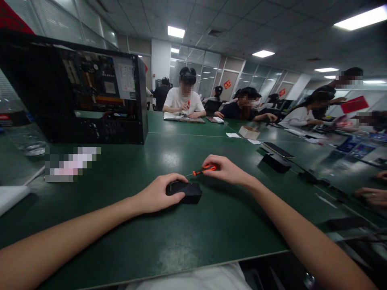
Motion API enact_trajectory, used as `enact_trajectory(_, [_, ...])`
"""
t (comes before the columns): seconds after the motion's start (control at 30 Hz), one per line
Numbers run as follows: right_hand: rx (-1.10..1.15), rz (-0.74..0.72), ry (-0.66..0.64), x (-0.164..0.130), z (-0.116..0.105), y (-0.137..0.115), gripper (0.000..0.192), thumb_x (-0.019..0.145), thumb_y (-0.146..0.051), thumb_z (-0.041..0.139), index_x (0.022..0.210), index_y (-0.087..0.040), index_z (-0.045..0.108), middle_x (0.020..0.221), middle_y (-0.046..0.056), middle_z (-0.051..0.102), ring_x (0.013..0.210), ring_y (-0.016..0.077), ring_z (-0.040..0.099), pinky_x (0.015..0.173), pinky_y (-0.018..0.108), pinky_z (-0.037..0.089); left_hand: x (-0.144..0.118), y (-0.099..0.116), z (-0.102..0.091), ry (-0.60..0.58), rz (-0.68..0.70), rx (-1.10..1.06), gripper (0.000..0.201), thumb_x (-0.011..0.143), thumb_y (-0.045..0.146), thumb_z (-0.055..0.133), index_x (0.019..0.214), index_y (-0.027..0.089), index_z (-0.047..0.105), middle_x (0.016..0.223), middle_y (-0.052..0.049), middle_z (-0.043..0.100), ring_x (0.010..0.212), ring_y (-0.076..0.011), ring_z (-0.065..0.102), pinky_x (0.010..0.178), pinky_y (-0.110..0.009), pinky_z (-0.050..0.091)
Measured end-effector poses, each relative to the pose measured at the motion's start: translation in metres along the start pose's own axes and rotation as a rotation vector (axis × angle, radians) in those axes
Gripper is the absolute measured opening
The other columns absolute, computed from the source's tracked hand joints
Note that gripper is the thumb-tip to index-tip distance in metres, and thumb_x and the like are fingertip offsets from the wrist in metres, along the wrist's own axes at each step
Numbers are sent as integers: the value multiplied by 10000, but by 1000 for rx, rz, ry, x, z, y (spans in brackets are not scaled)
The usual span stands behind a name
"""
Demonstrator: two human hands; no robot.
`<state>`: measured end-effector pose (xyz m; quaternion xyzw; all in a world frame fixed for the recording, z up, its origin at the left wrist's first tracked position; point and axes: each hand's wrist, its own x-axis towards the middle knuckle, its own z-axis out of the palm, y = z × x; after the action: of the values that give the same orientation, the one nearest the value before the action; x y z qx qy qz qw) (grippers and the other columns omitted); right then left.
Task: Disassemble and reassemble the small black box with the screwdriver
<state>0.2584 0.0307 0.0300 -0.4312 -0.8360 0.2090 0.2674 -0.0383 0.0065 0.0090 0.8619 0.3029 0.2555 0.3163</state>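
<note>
Near frame center, left hand (pixel 159 194) clasped black box (pixel 192 194), long axis running left-right; right hand (pixel 224 169) gripped orange screwdriver (pixel 198 172), which pointed left, slightly downward.

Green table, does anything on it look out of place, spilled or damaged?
The computer case on the left stands with its side open, leaving the circuit board inside exposed, unlike a closed-up computer. I see no spill or clear damage.

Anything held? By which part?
Left hand: black box, gripped around its left end. Right hand: screwdriver, by its orange-and-black handle.
</note>
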Motion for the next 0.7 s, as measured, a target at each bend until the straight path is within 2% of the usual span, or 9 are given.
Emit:
enact_trajectory(0.17, [303,-63,234,-6,-1,-26,246,896,-397,702,1036,-201,658,1059,60,716,963,191,686,876,343,549,2,0,-1,-44,17,-29,406,871,255,671,1270,186,677,1214,-67,719,1079,-241,666,953,-343,492])
enact_trajectory(0.23, [308,-147,335,-8,-3,-41,205,940,-355,656,1078,-205,638,1016,52,719,936,174,692,858,333,562,3,0,-2,-60,28,-36,408,876,253,667,1279,189,678,1216,-66,718,1081,-239,666,956,-342,492])
enact_trajectory(0.3, [251,-236,375,-6,-8,-56,198,970,-320,619,1133,-208,618,982,40,709,894,153,683,827,309,566,4,0,-2,-67,40,-40,408,881,256,663,1284,192,679,1218,-66,718,1093,-241,664,969,-345,490])
enact_trajectory(0.47, [121,-364,280,11,-22,-85,224,993,-324,586,1167,-183,602,968,36,685,828,134,657,752,270,542,5,-2,-3,-63,34,-26,398,888,264,662,1278,187,681,1208,-61,718,1099,-242,661,971,-342,491])
enact_trajectory(0.7, [-83,-455,205,27,-29,-95,197,998,-305,561,1136,-171,602,1038,61,703,874,146,654,756,260,504,5,-1,-3,-73,33,-6,397,897,268,657,1282,177,675,1215,-63,717,1108,-242,659,974,-340,487])
